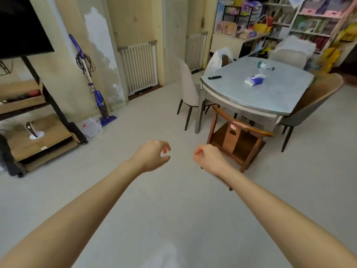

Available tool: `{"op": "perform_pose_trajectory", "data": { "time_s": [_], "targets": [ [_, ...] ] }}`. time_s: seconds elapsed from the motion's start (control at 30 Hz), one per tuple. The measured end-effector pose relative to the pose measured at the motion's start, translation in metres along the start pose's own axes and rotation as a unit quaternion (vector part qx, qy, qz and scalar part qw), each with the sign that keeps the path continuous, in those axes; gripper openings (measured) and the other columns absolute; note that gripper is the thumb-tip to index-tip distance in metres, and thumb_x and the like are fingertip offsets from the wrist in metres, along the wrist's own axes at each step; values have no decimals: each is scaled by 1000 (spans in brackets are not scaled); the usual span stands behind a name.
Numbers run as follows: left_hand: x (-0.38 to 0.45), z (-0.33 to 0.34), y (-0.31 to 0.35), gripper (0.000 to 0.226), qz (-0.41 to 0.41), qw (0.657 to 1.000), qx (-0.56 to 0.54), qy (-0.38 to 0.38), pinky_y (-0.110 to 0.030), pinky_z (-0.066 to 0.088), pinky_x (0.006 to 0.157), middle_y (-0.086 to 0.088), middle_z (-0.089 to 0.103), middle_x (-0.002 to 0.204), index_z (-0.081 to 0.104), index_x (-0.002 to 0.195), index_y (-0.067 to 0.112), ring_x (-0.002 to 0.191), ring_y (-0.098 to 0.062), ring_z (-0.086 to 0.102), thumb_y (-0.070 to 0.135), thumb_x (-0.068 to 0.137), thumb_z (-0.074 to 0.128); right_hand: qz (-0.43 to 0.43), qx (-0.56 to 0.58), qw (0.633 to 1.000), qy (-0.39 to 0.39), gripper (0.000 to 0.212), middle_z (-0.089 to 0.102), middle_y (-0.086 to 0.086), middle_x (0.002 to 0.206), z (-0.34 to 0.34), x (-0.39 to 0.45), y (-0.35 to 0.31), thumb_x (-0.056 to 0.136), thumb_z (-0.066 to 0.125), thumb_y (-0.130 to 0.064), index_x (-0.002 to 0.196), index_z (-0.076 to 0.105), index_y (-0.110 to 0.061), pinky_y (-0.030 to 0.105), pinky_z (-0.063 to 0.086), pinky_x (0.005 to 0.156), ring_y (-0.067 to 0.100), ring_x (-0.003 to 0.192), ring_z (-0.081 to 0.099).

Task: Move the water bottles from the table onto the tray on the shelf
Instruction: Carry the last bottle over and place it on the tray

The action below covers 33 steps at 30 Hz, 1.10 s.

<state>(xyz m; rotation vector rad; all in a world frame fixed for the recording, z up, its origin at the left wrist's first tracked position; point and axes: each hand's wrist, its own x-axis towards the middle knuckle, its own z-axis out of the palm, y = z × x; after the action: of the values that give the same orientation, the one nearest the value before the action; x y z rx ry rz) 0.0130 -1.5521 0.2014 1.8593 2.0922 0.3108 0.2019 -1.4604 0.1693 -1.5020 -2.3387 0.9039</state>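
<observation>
One clear water bottle [265, 65] with a green label lies on its side on the far part of the grey table [270, 97] at the right. Both my arms are stretched out over the floor, well short of the table. My left hand [152, 156] holds nothing, its fingers loosely curled and apart. My right hand [207, 156] is curled into a loose fist with nothing in it. A low black shelf unit [38, 120] lined with cardboard stands at the left; I cannot make out a tray on it.
On the table lie a black remote [214, 77] and a blue tissue pack [254, 79]. Chairs ring the table, with a wooden armchair [238, 139] nearest me. A blue upright vacuum [96, 89] leans on the wall. Full shelves fill the back right.
</observation>
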Motion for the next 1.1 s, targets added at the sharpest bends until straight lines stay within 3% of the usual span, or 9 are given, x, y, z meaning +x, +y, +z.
{"op": "perform_pose_trajectory", "data": {
  "time_s": [0.33, 0.67, 0.77, 0.9, 1.1],
  "targets": [
    [275, -83, -145, 32, 9, 1000, 6, 2, -38, 52, 92, 2, 66, 116, 61, 119, 20, 107, -17, 61, 33, 90, 58, 9, 17, 1000, 7, 13, 63, 1, 99, -9, 299, -56, 90, 54, -23, 96, 62, -16, 32, 51, 81, 19, 93, 61],
    [559, -146, -225, 33, 48, 999, 1, -15, -36, 50, 94, -1, 65, 119, 60, 122, 17, 108, -18, 60, 30, 91, 59, 27, 37, 998, 36, 17, 68, 4, 98, -49, 577, -77, 90, 56, -19, 101, 66, -11, 28, 52, 76, 20, 93, 64],
    [646, -160, -257, 33, 36, 999, -2, -5, -36, 51, 93, 0, 65, 119, 60, 122, 18, 108, -18, 60, 30, 91, 59, 7, 35, 999, 31, 15, 68, 7, 95, -52, 676, -82, 89, 57, -14, 98, 66, -7, 29, 49, 79, 22, 92, 64],
    [756, -196, -301, 32, 10, 1000, -3, -6, -35, 52, 92, 1, 65, 118, 60, 121, 20, 106, -16, 61, 31, 91, 59, -5, 28, 1000, 11, 11, 67, 2, 86, -67, 815, -98, 84, 54, -14, 86, 65, -15, 29, 49, 78, 21, 84, 63],
    [914, -250, -370, 31, -12, 999, -30, 4, -34, 52, 91, 1, 65, 117, 59, 121, 21, 103, -15, 61, 31, 92, 60, -26, 22, 999, 2, 10, 68, 7, 91, -85, 1003, -134, 87, 53, -12, 87, 63, -12, 29, 50, 78, 19, 83, 61]
  ]
}}
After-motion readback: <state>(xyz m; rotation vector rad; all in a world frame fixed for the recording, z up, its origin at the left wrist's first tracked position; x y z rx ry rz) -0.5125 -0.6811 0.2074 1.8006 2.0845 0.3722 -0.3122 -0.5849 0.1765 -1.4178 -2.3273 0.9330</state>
